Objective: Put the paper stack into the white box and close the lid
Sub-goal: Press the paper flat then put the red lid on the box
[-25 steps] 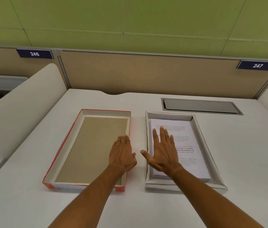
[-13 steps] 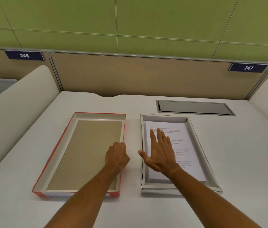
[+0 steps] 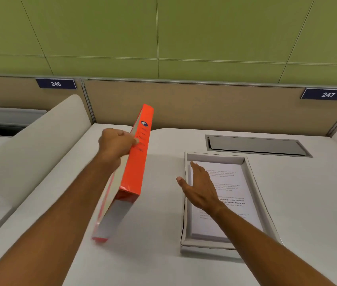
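Green wall panels and a tan partition with number plates back a pale desk (image 3: pixel 163 254), and everything that matters sits on that desk between the two forearms. Farthest left, the left hand (image 3: pixel 118 144) is clenched on the upper long edge of the orange lid (image 3: pixel 136 162), thumb side against the orange face, fingers wrapped behind where they cannot be seen. That lid is tipped up on edge, its hollow side turned away to the left and its orange face to the right; the long axis runs from the near corner low by the left forearm up and away toward the partition, so it stands steeply tilted rather than flat. Holding it by the high edge probably lets the wrist roll it over to the right, hollow side down. Right of the lid, across a strip of bare desk, the right hand (image 3: pixel 201 187) lies flat with fingers spread and together-pointing away, resting on the paper stack (image 3: pixel 225 203) near its left margin. Likely it presses the sheets down and steadies things for the lid. Under that hand the stack already lies inside the white box (image 3: pixel 255 195), long axis running away from the person, printed side up, walls standing open all round.
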